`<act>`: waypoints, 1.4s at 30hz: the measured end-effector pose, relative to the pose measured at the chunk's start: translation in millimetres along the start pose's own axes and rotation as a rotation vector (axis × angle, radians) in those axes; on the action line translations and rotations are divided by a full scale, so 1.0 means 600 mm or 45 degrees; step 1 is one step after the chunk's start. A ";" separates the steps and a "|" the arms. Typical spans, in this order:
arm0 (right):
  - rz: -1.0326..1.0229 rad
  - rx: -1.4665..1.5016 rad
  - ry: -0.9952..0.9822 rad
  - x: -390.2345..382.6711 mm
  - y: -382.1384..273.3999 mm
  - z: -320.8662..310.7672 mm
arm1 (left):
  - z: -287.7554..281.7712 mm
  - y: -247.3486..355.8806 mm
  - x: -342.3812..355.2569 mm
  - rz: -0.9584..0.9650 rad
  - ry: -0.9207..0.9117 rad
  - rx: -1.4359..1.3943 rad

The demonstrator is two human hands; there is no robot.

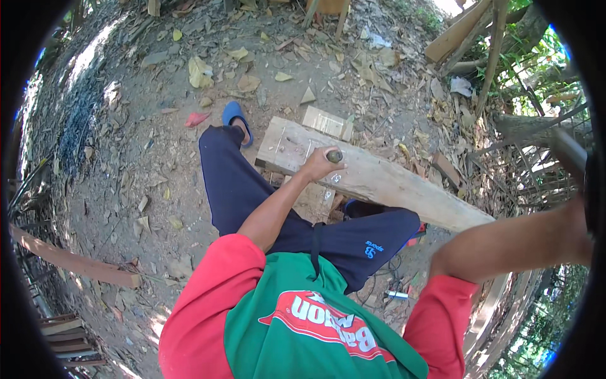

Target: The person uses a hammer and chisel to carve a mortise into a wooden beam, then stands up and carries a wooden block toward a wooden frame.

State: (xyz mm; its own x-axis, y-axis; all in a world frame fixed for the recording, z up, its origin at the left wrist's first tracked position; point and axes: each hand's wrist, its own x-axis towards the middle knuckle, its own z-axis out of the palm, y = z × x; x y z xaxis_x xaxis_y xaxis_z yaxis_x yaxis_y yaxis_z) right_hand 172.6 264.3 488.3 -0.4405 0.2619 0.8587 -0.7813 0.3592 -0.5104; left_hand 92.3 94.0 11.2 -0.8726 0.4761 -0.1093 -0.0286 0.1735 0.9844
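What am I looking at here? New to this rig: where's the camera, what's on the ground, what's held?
There's no machine: a person works bare-handed. This single picture comes from a fisheye camera worn on their head, looking down, hence the black rim and bent edges. Picture left is the person's left.

A thick wooden beam lies across the view in front of them, with pale markings on top. A smaller wood block lies just beyond it, on ground strewn with dry leaves.

The left hand grips a round-ended object over the beam. The right hand is out at the right rim, near a blurred grey object; whether it's held is unclear.
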 end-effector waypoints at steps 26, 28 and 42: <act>2.253 -0.764 -0.602 -0.665 0.274 -0.115 | -0.069 0.055 0.021 -0.129 -0.259 -0.303; 2.316 -0.731 -0.581 -0.651 0.272 -0.112 | -0.066 0.068 0.045 -0.272 -0.235 -0.188; 2.382 -0.174 -0.263 -0.630 0.278 -0.119 | -0.043 0.095 0.036 -0.046 -0.300 0.041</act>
State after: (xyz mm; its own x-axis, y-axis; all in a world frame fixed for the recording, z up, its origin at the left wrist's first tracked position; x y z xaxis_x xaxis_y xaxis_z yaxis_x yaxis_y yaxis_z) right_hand 240.0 289.0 75.3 -0.6147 0.2534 -0.7470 0.7346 -0.1610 -0.6591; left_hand 59.1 92.3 68.4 -0.7331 0.6567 -0.1770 -0.0388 0.2193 0.9749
